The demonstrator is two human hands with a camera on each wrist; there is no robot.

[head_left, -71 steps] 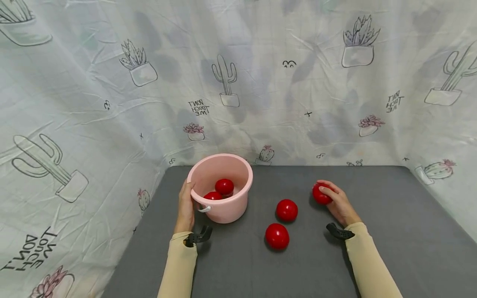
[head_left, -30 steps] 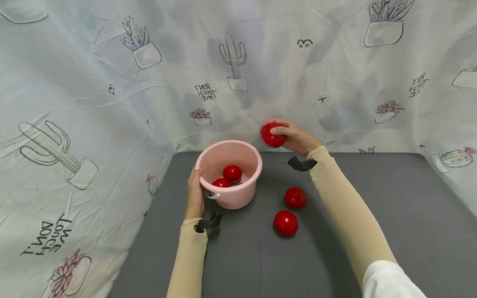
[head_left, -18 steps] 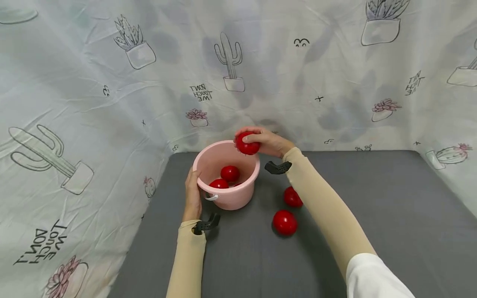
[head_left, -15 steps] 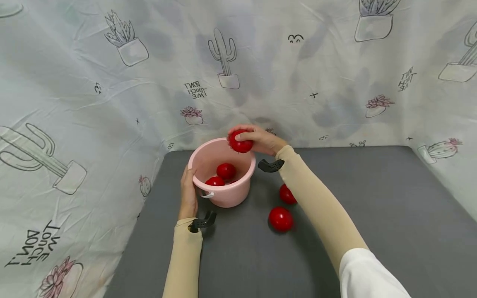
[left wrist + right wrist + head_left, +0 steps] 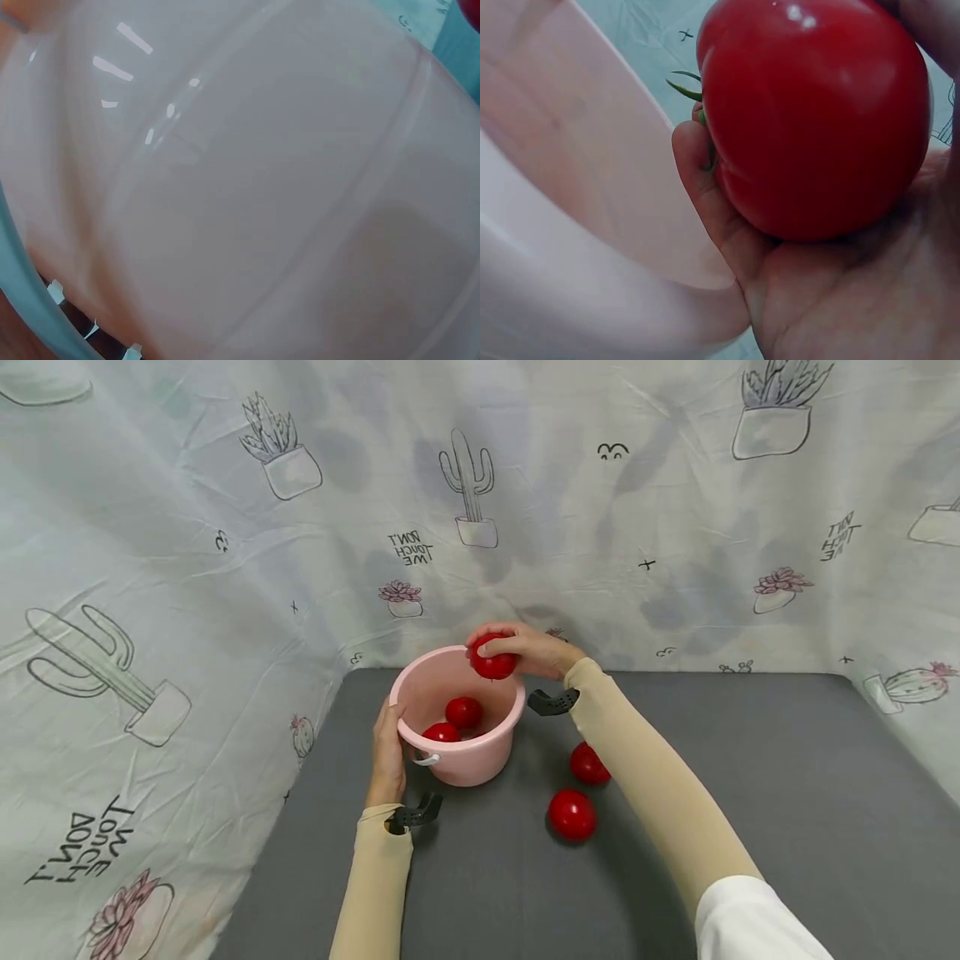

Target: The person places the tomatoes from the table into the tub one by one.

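My right hand [image 5: 528, 652] holds a red tomato [image 5: 492, 657] over the far right rim of a pink bucket [image 5: 471, 767]. In the right wrist view the fingers curl round the tomato [image 5: 817, 120], whose green stem shows on the side facing the bucket's rim. On the bucket's left side, my left hand [image 5: 387, 756] grips the rim, thumb over the edge. The left wrist view is filled by the bucket's pink wall [image 5: 247, 172]. Inside the bucket lie a tomato [image 5: 464, 712] and, nearer the front, another tomato [image 5: 442, 732], partly hidden by the rim.
Right of the bucket, a tomato [image 5: 572, 816] rests on the grey table [image 5: 480, 885]. Just behind it sits another tomato [image 5: 588, 764], partly covered by my right sleeve. A white curtain [image 5: 555, 510] with cactus drawings hangs behind and at the sides.
My right hand has lifted its tomato from the right of the table and carried it left to the bucket's rim. My left hand has kept its grip on the bucket.
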